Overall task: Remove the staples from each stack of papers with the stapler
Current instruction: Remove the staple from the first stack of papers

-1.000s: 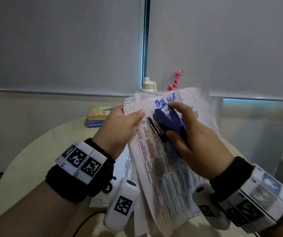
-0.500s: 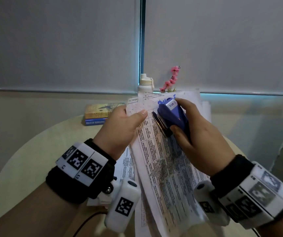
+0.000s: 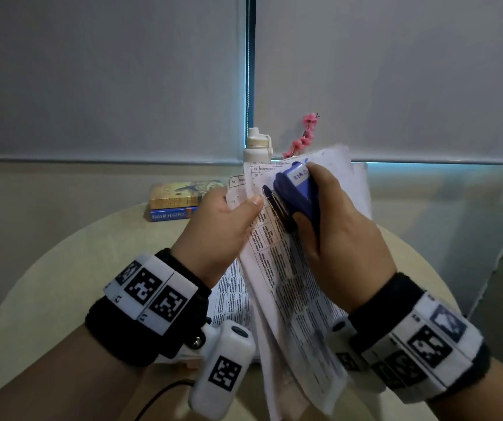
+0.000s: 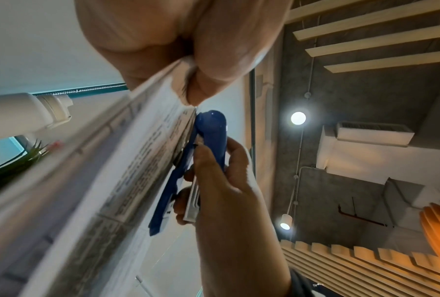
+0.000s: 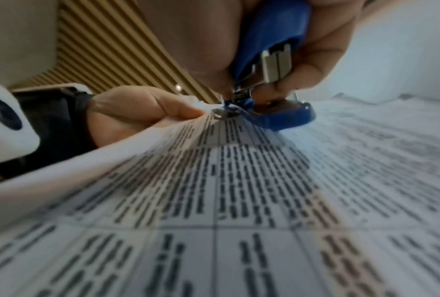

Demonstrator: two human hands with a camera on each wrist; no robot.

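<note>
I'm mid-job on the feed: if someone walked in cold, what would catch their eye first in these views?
First, the blue stapler gripped in the right hand, its tip set against the top corner of the stack of papers held up over the round table. Next, the left hand pinching that same corner just beside the tip. Behind them, by the window blinds, stand a white bottle and a pink flower sprig.

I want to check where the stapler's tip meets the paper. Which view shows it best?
Right wrist: the stapler tip sits on the paper stack corner, close up. Head shows it from above; left wrist edge-on.
</note>
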